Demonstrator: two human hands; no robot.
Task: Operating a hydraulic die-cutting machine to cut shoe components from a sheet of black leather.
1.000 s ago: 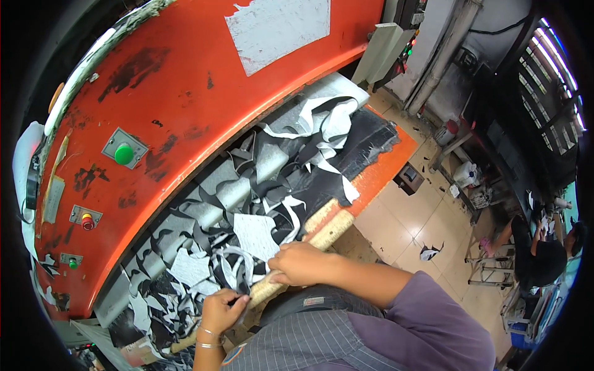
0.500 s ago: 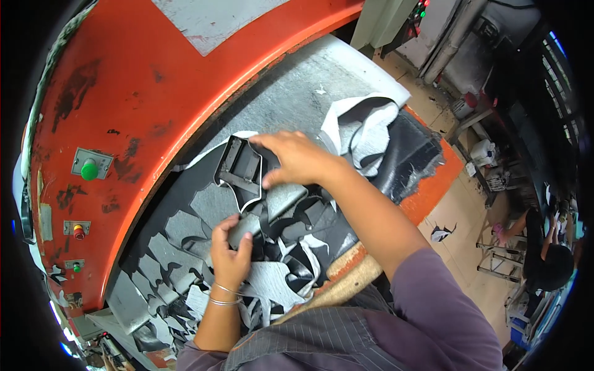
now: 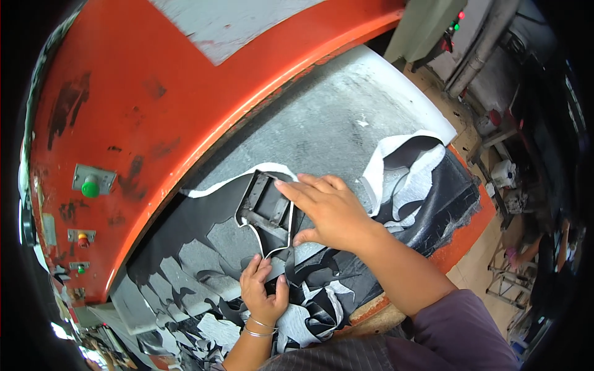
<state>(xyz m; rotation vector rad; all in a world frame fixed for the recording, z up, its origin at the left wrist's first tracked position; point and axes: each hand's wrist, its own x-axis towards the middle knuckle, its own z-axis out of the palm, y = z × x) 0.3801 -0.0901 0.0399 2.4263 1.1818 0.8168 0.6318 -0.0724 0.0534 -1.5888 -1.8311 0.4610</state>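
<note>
A black metal cutting die (image 3: 265, 221) with a pale thin rim lies on a dark sheet of leather-like material (image 3: 216, 207) with a white fuzzy edge. My right hand (image 3: 331, 213) grips the die's right side, index fingertip over its upper corner and thumb against the wall lower down. Below the die's pointed lower end is my left hand (image 3: 265, 294), a bracelet at its wrist. Its fingertips are close to that tip, with thumb and fingers apart; whether they touch the die I cannot tell. Grey cut-out areas (image 3: 198, 256) adjoin the sheet's scalloped lower edge.
An orange machine body (image 3: 136, 93) with a green push button (image 3: 90, 187) curves over the grey worktop (image 3: 309, 111). Black and white scraps (image 3: 219, 331) are heaped near me. A folded white-backed piece (image 3: 402, 173) lies on the right. Another person's arm (image 3: 529, 252) shows far right.
The view has shifted, so the worktop and die appear lower and farther right. My right hand has settled closer on the die, and my left hand stays by its lower tip.
</note>
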